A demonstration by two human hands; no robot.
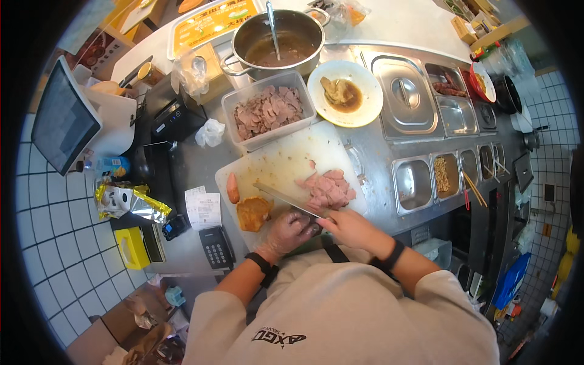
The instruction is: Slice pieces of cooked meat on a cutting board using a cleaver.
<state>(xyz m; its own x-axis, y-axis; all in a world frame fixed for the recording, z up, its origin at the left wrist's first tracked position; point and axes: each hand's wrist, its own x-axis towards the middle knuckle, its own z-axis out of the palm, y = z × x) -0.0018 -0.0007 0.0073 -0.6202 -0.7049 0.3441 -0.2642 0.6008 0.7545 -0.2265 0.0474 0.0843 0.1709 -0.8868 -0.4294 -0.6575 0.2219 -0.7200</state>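
My right hand (346,228) grips the handle of a kitchen knife (287,198), whose blade points up and left across a white cutting board (278,159). In a clear plastic glove, my left hand (287,230) is curled at the board's near edge, below the blade; whether it holds anything is hidden. Sliced pink meat (331,189) lies in a pile on the board's right. At the left are a browned flat piece of food (252,213) and a small reddish sausage-like piece (232,188). A plastic tub (269,112) of sliced meat stands at the board's far edge.
Beyond the tub stands a steel pot (278,41) with a ladle in brown liquid. A white plate (345,93) holds food in brown sauce. Steel food pans (413,185) line the right side. A receipt (204,210), a keypad device (216,247) and a monitor (66,116) are left.
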